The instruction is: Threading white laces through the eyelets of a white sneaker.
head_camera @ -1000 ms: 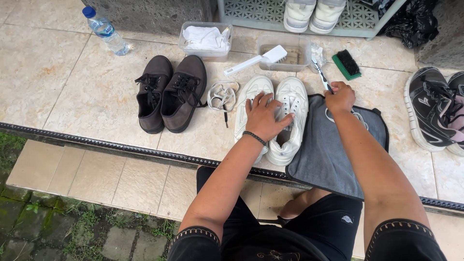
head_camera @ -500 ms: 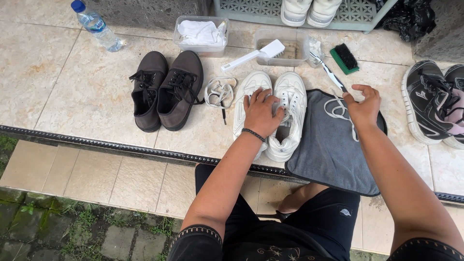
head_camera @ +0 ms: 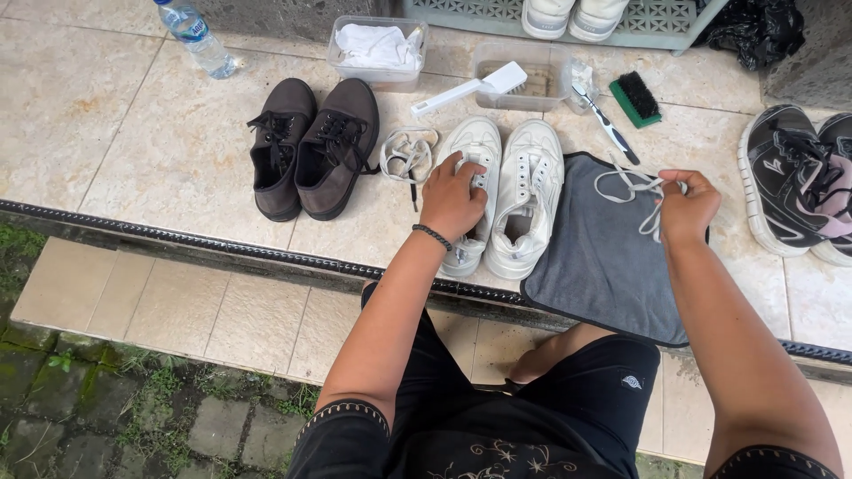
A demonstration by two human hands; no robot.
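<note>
A pair of white sneakers (head_camera: 524, 191) lies side by side on the tiled floor. My left hand (head_camera: 453, 200) rests on the left sneaker and grips its upper. My right hand (head_camera: 685, 206) hovers over a grey towel (head_camera: 608, 266) and pinches a white shoelace (head_camera: 626, 184) that loops out to the left. A second white lace (head_camera: 406, 153) lies in a loose heap between the white sneakers and a pair of dark brown shoes (head_camera: 311, 146).
At the back stand a plastic tub with a white cloth (head_camera: 377, 46), a tub with a white brush (head_camera: 497, 82), a toothbrush (head_camera: 608, 129), a green scrub brush (head_camera: 635, 96) and a water bottle (head_camera: 195, 35). Black-and-pink sneakers (head_camera: 799, 182) lie at the right. A dark drain channel (head_camera: 177, 238) edges the step.
My right hand has moved right and toward me from the white sneaker, drawing the white shoelace out over the grey towel. My left hand stays on the left sneaker.
</note>
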